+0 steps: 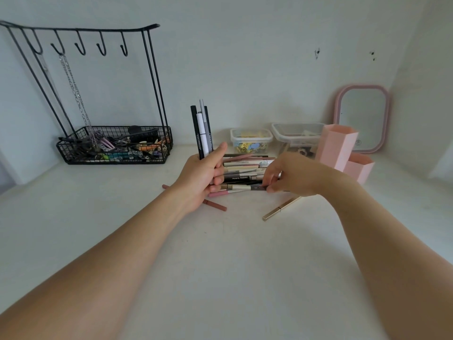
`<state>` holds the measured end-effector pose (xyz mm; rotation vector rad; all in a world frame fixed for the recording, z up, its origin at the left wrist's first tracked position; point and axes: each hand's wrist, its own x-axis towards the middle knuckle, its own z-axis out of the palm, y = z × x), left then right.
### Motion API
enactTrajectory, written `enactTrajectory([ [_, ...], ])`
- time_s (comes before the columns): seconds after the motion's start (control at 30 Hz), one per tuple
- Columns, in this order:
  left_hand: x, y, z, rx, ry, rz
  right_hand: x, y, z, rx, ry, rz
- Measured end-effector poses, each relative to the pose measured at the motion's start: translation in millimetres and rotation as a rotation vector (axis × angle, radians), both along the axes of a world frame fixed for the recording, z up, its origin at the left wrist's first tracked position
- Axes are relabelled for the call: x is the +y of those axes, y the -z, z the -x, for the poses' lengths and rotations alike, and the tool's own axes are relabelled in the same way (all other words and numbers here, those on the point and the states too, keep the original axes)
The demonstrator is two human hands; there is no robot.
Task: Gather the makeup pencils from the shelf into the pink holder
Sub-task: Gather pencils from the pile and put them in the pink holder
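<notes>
My left hand grips an upright bundle of several makeup pencils, black, white and grey, above the white shelf. A pile of pencils lies flat just right of that hand. My right hand reaches into the pile and pinches one dark pencil at its front edge. The pink holder, made of hexagonal tubes, stands upright to the right of the pile. A pink pencil and a gold pencil lie loose in front of the pile.
A black wire rack with hooks, chains and hair clips stands at the back left. Two clear plastic boxes sit behind the pile. A pink-framed mirror leans on the wall behind the holder.
</notes>
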<state>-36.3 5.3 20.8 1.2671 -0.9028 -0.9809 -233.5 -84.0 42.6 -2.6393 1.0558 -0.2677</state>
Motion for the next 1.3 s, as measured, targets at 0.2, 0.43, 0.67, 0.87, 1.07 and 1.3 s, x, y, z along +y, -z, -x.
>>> enactTrajectory([
  [0.2, 2, -3, 4, 0.02, 0.021, -0.045, 7, -9, -6, -0.53, 0.01, -0.329],
  [0.43, 3, -2, 9, 0.039, 0.111, -0.062, 19, -8, -21, -0.89, -0.083, -0.581],
  [0.67, 6, -2, 15, -0.098, 0.215, -0.004, 29, -2, -32, -0.929, -0.109, -0.572],
  [0.87, 6, 4, 14, -0.117, 0.343, 0.028, 35, 3, -39, -0.963, -0.091, -0.639],
  [1.07, 8, 4, 14, -0.194, 0.322, -0.009, 33, 5, -37, -0.949, -0.113, -0.65],
  [1.3, 2, 5, 14, -0.184, 0.163, 0.035, 24, 10, -40, -0.878, 0.009, -0.494],
])
